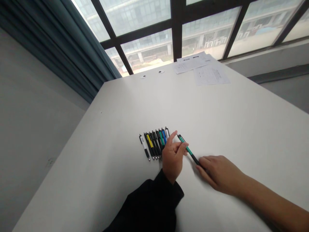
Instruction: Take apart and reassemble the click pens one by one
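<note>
A green and black click pen (189, 151) is held in both hands over the white table. My left hand (172, 159) pinches the green barrel between thumb and fingers, and its index finger reaches to the button end. The black grip end lies in the closed fingers of my right hand (216, 172), which hide the tip. Several pens lie side by side left of my left hand, which covers part of the row. Among them are a white pen (144, 147) at the left end, a yellow pen (150, 141), another green pen (161, 138) and a blue pen (164, 136).
Printed papers (202, 68) lie at the table's far edge by the window (177, 32). Two small round cable-hole covers (161, 72) are set nearby. A blue curtain (62, 42) hangs at the left, beside the white table (116, 109).
</note>
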Tool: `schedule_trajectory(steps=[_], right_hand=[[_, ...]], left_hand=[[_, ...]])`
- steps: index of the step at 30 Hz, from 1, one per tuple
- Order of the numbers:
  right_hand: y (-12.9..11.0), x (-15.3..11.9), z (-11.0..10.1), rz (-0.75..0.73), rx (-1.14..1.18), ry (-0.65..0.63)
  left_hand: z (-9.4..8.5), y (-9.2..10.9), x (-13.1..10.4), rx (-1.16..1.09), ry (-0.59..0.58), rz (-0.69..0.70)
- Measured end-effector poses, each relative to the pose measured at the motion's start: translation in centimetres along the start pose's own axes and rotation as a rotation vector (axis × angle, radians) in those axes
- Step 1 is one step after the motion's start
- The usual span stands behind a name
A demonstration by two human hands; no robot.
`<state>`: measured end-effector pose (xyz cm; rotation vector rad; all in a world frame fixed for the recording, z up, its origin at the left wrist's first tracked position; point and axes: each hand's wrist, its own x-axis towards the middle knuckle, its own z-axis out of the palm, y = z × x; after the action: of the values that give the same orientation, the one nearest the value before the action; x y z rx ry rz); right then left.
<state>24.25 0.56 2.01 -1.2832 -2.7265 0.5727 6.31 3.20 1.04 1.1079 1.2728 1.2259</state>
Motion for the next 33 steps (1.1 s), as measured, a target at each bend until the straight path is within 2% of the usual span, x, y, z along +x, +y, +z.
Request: schedule_trajectory(steps=[2, 5, 7, 11, 23, 30, 33], right_hand=[[0.8, 0.1, -0.3, 0.107, -0.051, 0.000], [3.2, 0.2, -1.3, 0.404, -0.114, 0.014], [5.0, 0.1, -2.1, 0.551, -0.147, 0.021], [7.3, -0.8, -3.2, 0.719, -0.181, -0.028], [8.2, -2.7, -3.0, 0.846, -0.093, -0.123], [7.7, -3.5, -2.9, 0.798, -0.100, -0.008], [7.7, -3.7, -2.9, 0.799, -0.098, -0.015]], left_hand=[[0.0, -0.2, -0.1, -0.013, 0.002, -0.001], [0.0, -0.4, -0.2, -0.029, 0.010, 0.003], [0.1, -0.5, -0.3, 0.009, -0.016, 0.018], [-0.1, -0.5, -0.6, 0.123, -0.109, 0.051], [-0.1, 0.0, -0.7, 0.225, -0.205, 0.056], [-0.3, -0.1, -0.8, 0.286, -0.243, 0.071], [-0.3, -0.2, -0.9, 0.305, -0.252, 0.100]])
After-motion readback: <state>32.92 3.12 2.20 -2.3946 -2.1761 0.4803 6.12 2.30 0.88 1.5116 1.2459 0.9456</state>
